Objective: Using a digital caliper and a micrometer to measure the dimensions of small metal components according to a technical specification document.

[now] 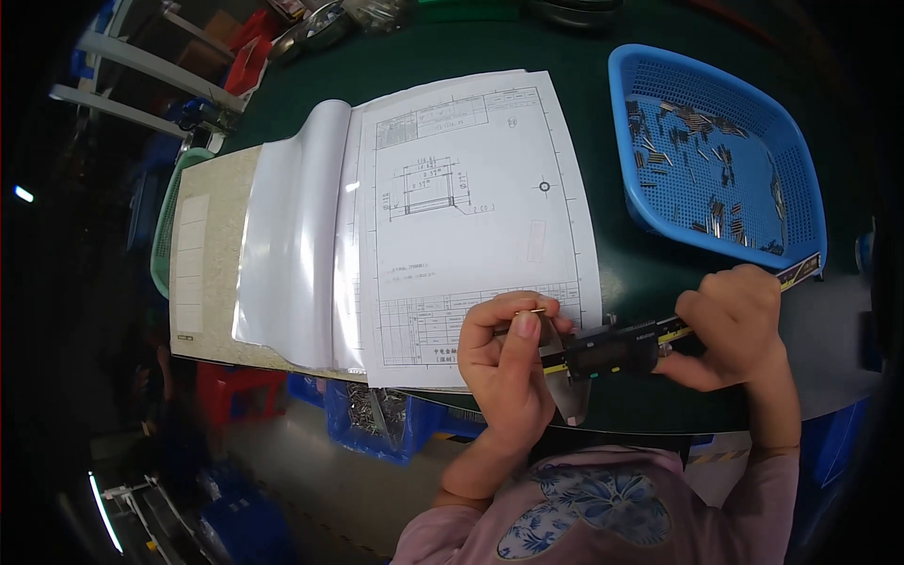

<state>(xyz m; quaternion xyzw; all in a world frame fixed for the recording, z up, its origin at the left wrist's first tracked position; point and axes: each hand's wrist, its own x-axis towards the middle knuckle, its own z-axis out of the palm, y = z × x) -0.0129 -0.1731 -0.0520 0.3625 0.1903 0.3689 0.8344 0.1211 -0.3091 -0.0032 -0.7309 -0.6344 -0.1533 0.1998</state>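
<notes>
My left hand pinches a small thin metal pin between thumb and fingers, held against the jaws of a digital caliper. My right hand grips the caliper's yellow beam and black slider body, thumb under the slider. The caliper lies across the near edge of the dark green table. Just behind my left hand lies an open binder with a technical drawing sheet. A blue plastic basket holding several small metal pins stands at the far right.
A green basket peeks out under the binder's left side. Red bins and metal bowls stand at the table's far edge. Below the table are blue crates of metal parts and a red stool.
</notes>
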